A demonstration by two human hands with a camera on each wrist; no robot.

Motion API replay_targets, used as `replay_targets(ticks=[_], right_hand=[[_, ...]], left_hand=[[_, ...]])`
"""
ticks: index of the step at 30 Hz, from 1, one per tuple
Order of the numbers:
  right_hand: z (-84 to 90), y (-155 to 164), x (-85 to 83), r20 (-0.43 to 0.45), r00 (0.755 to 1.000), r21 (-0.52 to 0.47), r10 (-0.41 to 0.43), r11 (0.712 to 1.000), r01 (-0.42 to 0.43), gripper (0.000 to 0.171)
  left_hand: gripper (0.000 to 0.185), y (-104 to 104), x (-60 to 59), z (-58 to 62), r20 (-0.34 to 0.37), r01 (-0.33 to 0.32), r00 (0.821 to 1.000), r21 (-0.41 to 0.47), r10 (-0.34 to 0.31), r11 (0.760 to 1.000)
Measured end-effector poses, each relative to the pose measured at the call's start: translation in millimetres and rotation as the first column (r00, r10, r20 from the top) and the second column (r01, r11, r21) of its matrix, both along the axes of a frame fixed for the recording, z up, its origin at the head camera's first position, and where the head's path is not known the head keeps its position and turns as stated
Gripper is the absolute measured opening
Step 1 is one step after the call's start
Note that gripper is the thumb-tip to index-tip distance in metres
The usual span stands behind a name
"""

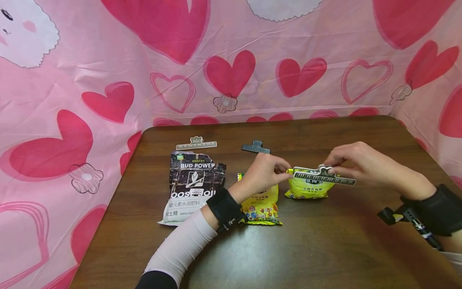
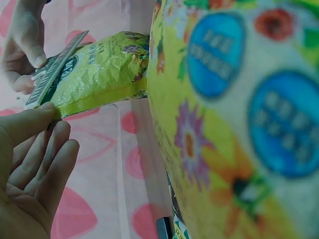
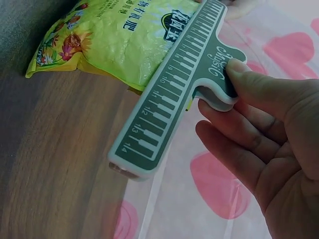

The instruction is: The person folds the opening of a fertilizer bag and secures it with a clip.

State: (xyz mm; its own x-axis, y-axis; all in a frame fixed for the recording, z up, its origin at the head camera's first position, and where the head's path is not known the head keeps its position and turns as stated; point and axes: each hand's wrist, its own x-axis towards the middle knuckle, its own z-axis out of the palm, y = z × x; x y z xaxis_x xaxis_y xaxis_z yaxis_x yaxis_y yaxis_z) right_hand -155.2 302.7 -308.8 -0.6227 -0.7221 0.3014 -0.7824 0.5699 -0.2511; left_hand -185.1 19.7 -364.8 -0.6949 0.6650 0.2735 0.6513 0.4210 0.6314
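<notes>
A small yellow bag [image 1: 308,189] lies on the brown table [image 1: 325,249], its top edge lifted. A dark bag clip with a piano-key print [image 1: 325,177] sits along that top edge. My right hand [image 1: 330,166] pinches the clip's handle between thumb and fingers; in the right wrist view the thumb rests on the handle of the clip [image 3: 174,94], with the bag [image 3: 119,40] below it. My left hand [image 1: 285,168] pinches the bag's top left corner. The left wrist view shows the left hand [image 2: 55,119] at that corner of the bag [image 2: 99,69], beside the clip [image 2: 52,69].
A second yellow bag [image 1: 261,206] lies under my left wrist and fills the left wrist view [image 2: 239,124]. A torn black-and-white "BUD POWER" bag [image 1: 193,188] lies to the left. A pale clip [image 1: 196,143] and a dark clip [image 1: 256,147] lie farther back. Pink heart-print cloth [image 1: 231,72] surrounds the table.
</notes>
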Motion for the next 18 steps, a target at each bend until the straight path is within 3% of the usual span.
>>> replay_targets(ticks=[9, 18], right_hand=[[-1.8, -5.5, -2.2, 0.032, 0.999, -0.028, 0.004, 1.000, -0.003, 0.035], [-2.5, -12.5, -2.6, 0.025, 0.999, -0.047, 0.030, 0.998, -0.029, 0.034]], left_hand=[[0.027, -0.6, -0.3, 0.8, 0.117, -0.015, 0.993, 0.005, 0.015, 1.000], [0.024, -1.1, 0.1, -1.1, 0.137, 0.003, 0.991, 0.028, -0.007, 1.000]])
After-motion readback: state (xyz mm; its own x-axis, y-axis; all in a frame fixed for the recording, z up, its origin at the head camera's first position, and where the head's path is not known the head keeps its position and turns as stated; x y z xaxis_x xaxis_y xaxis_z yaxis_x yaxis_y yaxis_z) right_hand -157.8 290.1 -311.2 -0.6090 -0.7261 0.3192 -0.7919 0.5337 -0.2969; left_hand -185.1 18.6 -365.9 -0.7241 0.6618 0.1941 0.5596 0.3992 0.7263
